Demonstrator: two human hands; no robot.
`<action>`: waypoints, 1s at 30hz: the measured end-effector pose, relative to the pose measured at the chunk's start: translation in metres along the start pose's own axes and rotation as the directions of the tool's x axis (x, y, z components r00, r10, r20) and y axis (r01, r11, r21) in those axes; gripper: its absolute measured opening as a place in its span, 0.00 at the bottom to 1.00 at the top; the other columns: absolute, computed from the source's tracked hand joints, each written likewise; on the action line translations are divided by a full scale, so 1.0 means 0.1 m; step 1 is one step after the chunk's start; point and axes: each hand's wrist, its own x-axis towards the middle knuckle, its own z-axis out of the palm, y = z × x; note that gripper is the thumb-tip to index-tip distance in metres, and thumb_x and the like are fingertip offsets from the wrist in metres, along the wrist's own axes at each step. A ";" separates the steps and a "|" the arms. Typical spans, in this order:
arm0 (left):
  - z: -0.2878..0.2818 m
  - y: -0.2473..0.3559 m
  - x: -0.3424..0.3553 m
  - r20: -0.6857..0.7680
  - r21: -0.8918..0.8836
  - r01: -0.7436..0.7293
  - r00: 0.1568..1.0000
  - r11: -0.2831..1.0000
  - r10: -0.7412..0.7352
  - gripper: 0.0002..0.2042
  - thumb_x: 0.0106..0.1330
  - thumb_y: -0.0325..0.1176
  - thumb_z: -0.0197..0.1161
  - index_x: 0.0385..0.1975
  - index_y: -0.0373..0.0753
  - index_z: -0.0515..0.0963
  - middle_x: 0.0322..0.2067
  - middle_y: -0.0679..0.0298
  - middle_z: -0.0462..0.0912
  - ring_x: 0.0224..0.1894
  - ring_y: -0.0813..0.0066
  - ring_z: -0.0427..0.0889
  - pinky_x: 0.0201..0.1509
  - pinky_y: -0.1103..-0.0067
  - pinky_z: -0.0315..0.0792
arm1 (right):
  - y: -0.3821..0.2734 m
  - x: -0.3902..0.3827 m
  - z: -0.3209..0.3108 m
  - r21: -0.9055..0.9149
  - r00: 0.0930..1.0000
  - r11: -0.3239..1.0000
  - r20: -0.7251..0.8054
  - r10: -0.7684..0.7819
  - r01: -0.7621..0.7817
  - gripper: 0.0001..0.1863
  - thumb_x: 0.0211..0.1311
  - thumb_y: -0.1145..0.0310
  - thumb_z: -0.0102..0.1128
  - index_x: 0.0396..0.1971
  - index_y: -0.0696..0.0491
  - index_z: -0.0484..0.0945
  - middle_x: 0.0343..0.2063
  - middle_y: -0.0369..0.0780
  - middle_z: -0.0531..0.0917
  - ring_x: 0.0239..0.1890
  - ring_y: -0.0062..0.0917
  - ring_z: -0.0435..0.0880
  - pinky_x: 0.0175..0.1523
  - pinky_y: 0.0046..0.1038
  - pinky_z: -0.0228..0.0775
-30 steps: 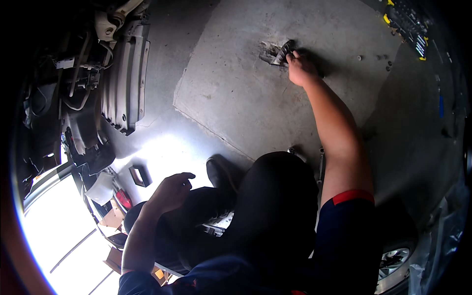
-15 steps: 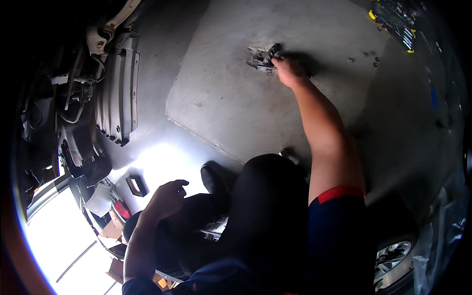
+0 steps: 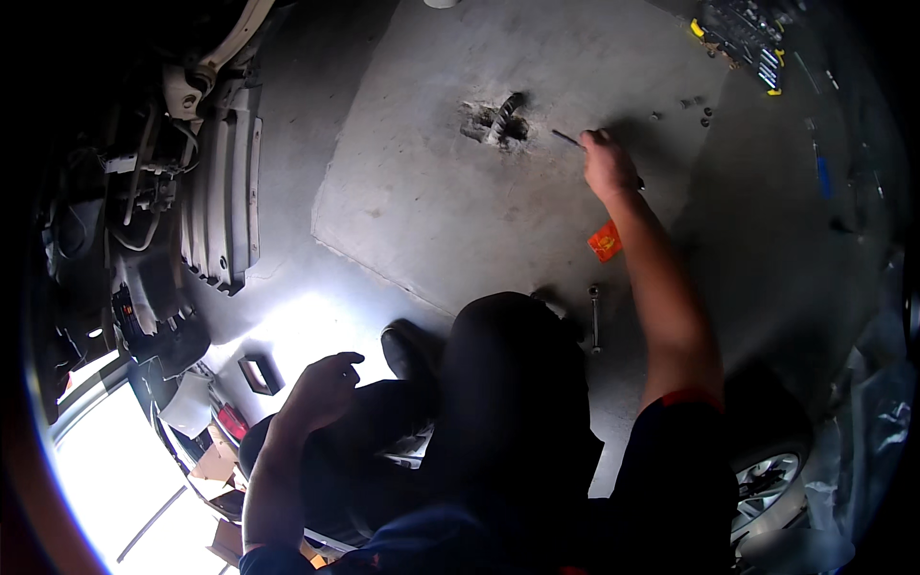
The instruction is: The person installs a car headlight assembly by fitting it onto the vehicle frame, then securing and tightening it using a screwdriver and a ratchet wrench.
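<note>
My right hand [image 3: 610, 165] reaches over the concrete floor, closed round a slim tool [image 3: 569, 140] with a thin metal shaft. The shaft points left, and a dark end shows behind my palm; its exact kind is hidden by my fingers. Left of it, a ribbed metal bar [image 3: 505, 117] crosses a broken hollow [image 3: 474, 122] in the floor. An orange packet [image 3: 604, 241] lies beside my right forearm. A wrench [image 3: 595, 318] rests on the floor to the right of my knee. My left hand [image 3: 324, 388] hangs by my left leg, fingers loosely bent and apart, with nothing visible in it.
Vehicle parts and a ribbed panel [image 3: 222, 187] stand at the left. A tool case [image 3: 752, 43] lies far right, with several small nuts [image 3: 700, 107] nearer. A blue-handled tool [image 3: 823, 177] lies right, and a wheel [image 3: 767, 484] sits lower right.
My right hand has moved right, away from the ribbed bar, carrying the slim tool. The orange packet and the wrench have come into sight. My left hand has hardly moved.
</note>
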 end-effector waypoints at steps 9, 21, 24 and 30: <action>-0.10 0.16 0.14 0.016 0.017 -0.028 0.999 0.999 0.028 0.17 0.68 0.28 0.56 0.57 0.38 0.79 0.42 0.53 0.87 0.46 0.58 0.86 0.56 0.69 0.77 | 0.87 -0.52 -0.84 -0.012 0.948 1.000 -0.316 0.022 -0.027 0.13 0.60 0.75 0.60 0.46 0.54 0.79 0.40 0.47 0.82 0.45 0.46 0.82 0.49 0.42 0.77; -0.57 -0.01 -0.15 -0.312 -0.137 -0.277 0.923 0.951 0.225 0.15 0.71 0.22 0.55 0.56 0.35 0.78 0.38 0.60 0.86 0.39 0.73 0.85 0.48 0.76 0.79 | -0.11 -3.20 -0.28 0.142 0.714 0.828 0.598 0.364 -0.542 0.21 0.67 0.61 0.58 0.51 0.62 0.76 0.45 0.60 0.81 0.51 0.56 0.79 0.57 0.50 0.71; -0.87 0.05 -0.38 -0.414 -0.360 -0.506 0.839 0.784 0.352 0.14 0.74 0.21 0.52 0.57 0.32 0.76 0.38 0.62 0.83 0.38 0.76 0.83 0.48 0.77 0.78 | -0.27 -3.71 -0.26 0.196 0.797 0.873 0.530 0.289 -0.446 0.22 0.64 0.60 0.60 0.53 0.60 0.78 0.50 0.59 0.81 0.56 0.55 0.78 0.61 0.49 0.70; -1.39 0.10 -0.38 -0.424 -0.255 -0.491 0.831 0.833 0.360 0.16 0.80 0.31 0.46 0.58 0.29 0.73 0.37 0.61 0.82 0.38 0.76 0.81 0.47 0.78 0.76 | -0.53 -3.76 -0.10 0.032 0.937 0.943 0.124 0.325 -0.331 0.48 0.51 0.55 0.77 0.68 0.55 0.61 0.61 0.55 0.71 0.63 0.54 0.70 0.66 0.49 0.65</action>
